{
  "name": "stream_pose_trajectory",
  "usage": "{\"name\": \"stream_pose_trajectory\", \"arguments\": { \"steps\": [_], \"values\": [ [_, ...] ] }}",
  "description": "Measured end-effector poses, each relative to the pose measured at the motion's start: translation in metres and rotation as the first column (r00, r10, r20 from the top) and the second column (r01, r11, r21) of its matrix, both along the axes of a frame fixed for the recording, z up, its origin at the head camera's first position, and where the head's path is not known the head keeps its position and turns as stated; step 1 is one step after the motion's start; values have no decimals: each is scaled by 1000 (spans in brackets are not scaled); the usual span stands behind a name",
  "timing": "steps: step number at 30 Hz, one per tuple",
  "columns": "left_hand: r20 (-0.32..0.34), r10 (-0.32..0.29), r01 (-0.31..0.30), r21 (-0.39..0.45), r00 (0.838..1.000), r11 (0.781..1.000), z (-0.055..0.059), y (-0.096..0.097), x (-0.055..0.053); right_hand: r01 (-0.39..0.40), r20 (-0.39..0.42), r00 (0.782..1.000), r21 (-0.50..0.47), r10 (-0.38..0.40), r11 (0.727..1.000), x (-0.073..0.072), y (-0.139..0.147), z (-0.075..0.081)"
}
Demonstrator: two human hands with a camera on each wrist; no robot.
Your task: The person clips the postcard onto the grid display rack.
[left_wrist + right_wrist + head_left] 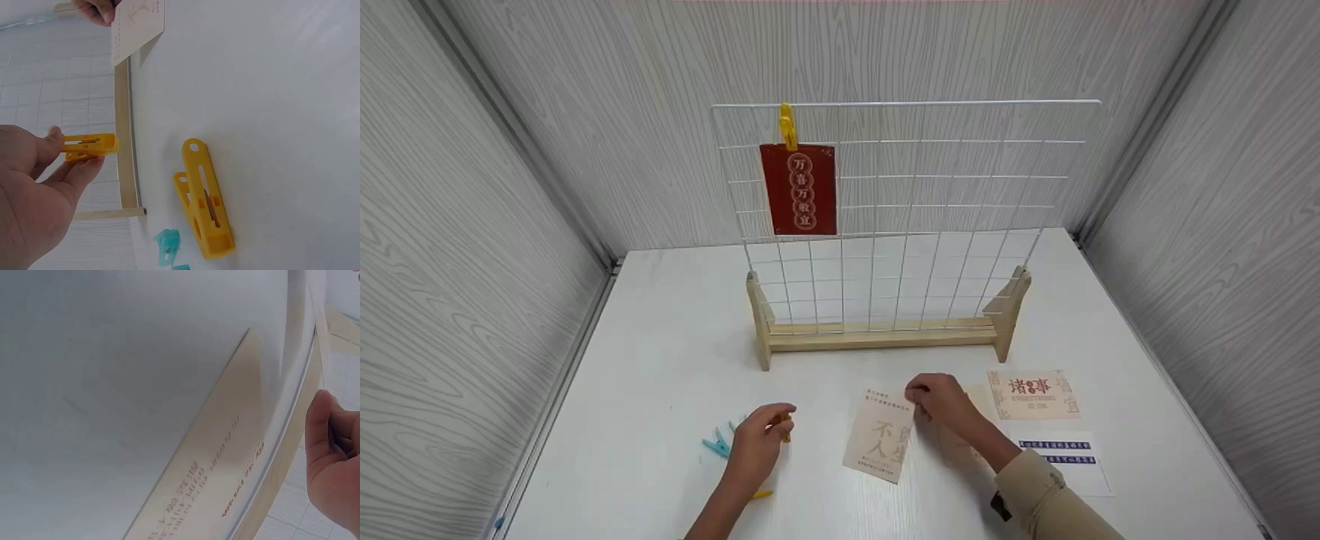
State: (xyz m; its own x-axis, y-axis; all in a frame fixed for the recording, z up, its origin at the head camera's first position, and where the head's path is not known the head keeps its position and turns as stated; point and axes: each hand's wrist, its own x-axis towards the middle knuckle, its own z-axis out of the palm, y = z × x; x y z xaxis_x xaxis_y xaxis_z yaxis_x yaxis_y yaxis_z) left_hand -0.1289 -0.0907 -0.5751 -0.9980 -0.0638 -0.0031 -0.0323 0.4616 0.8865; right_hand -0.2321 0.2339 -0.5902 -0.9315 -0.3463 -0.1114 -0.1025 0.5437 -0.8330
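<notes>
Head view: in front of the wire rack (874, 235), the right hand (949, 406) pinches a beige card (877, 435), seemingly readying it for hanging. Left wrist: the left hand (42, 188) pinches a yellow clip (93, 146) (a spare clip (207, 202) lies loose). Right wrist: the card shows edge-on; the next move probably calls for lifting it to the rack.

The white tabletop (660, 322) has walls on three sides. The far wall (615, 120), the left wall (442, 240) and the right wall (1215, 225) are pale grey, with wavy wood grain. Grey strips (514, 127) run along both far corners. The light is soft and rather even.
</notes>
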Motion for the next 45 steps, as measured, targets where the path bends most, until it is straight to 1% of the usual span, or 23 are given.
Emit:
{"name": "stream_pose_trajectory", "arguments": {
  "steps": [3, 4, 12, 14, 17, 20, 24, 29, 33, 36, 39, 42, 45],
  "values": [
    [21, -5, 4, 25, 1000, 1000, 2, 1, -1, 16, 3, 1000, 19, -16, 1000, -1, 1, 2],
    [18, -5, 4, 29, 1000, 1000, 2, 2, -2, 18, -3, 1000, 25, -18, 1000, -1, 1, 2],
    [-58, -27, 31, 62, 998, 998, 8, 10, -6, 41, -30, 999, 41, -40, 998, -2, 5, 13],
    [-67, -38, 42, 68, 997, 997, 10, 13, -9, 40, -39, 998, 34, -38, 999, -2, 5, 17],
    [-60, -50, 55, 74, 997, 996, 14, 18, -13, 36, -54, 998, 22, -35, 999, -2, 6, 23],
    [-74, -72, 77, 72, 995, 994, 17, 22, -17, 35, -66, 997, 11, -34, 999, -2, 7, 28],
    [-91, -82, 89, 74, 992, 993, 22, 28, -23, 30, -99, 995, 18, -28, 999, -3, 9, 36],
    [-95, -84, 94, 100, 992, 991, 32, 33, -30, 23, -139, 990, 46, -16, 999, -4, 11, 49],
    [-127, -97, 111, 115, 987, 987, 43, 37, -36, 20, -190, 982, 65, -7, 998, -7, 12, 59],
    [-149, -103, 122, 128, 984, 984, 51, 41, -41, 29, -223, 975, 63, -14, 998, -10, 14, 68],
    [-147, -101, 121, 141, 984, 983, 59, 47, -46, 39, -238, 971, 52, -26, 998, -11, 15, 79],
    [-152, -104, 125, 141, 983, 982, 69, 54, -53, 41, -270, 962, 48, -26, 998, -14, 16, 88],
    [-179, -122, 147, 133, 976, 980, 79, 62, -60, 38, -313, 950, 54, -19, 998, -18, 17, 99]
  ]
}}
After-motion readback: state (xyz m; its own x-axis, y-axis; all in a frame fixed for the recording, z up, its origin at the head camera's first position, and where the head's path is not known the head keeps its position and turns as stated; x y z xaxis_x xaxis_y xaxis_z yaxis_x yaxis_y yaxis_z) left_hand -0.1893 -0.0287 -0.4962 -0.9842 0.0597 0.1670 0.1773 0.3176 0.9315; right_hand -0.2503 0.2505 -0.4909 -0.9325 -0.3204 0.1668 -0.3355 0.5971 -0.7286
